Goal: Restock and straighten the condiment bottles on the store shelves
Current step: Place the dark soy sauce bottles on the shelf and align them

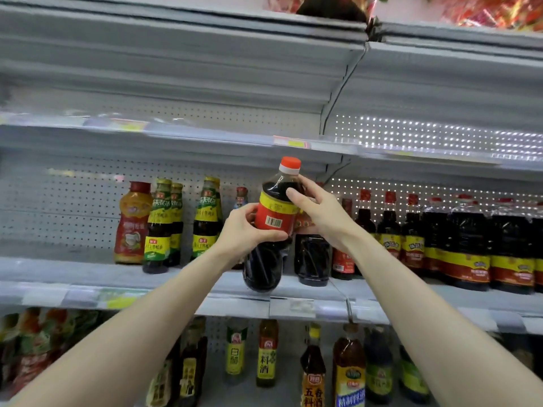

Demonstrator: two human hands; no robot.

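Both bare forearms reach up and converge. The left hand (pixel 246 230) wraps the middle of the bottle (pixel 274 215), thumb in front. The right hand (pixel 318 212) grips its upper part from the other side.

Low down, yellow labels read 白醋 on a pale bottle (pixel 234 352), 料酒 on an amber bottle (pixel 266 353) and 五香料酒 on a dark bottle (pixel 313 368).

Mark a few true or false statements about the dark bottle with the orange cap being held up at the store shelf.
1. Both the left hand and the right hand hold the dark plastic sauce bottle. True.
2. Its orange screw cap is off. False: the cap is on.
3. The barcode on its red label faces the camera. True.
4. The bottles with green-and-yellow labels stand to its right. False: they stand to its left.
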